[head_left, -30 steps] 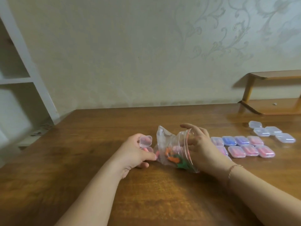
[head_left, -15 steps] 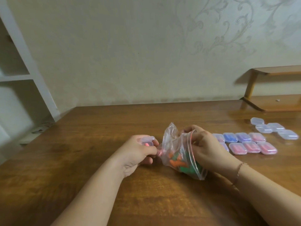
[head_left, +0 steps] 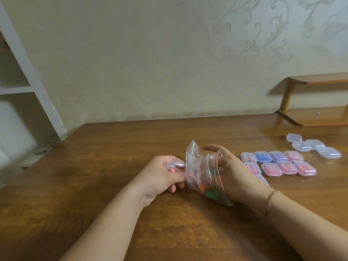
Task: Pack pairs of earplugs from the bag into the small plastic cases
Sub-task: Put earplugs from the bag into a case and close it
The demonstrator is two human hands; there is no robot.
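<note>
A clear zip bag (head_left: 202, 172) with a red seal strip lies on the wooden table (head_left: 131, 140), holding orange and green earplugs (head_left: 209, 191). My right hand (head_left: 231, 172) is at the bag's mouth, its fingers reaching inside. My left hand (head_left: 160, 176) holds a small clear plastic case (head_left: 174, 165) with a pink earplug in it, and its thumb and finger also pinch the bag's left side. Several filled cases (head_left: 278, 163), pink and blue, lie in two rows to the right. Several empty clear cases (head_left: 312, 146) sit behind them.
A low wooden shelf (head_left: 316, 115) stands at the table's back right corner. White shelving (head_left: 24, 87) rises beyond the table's left edge. The wall runs along the far edge.
The case in my left hand went from lid-up to nearly flat. My right hand has pushed deeper into the bag, which is crumpled and pulled up higher.
</note>
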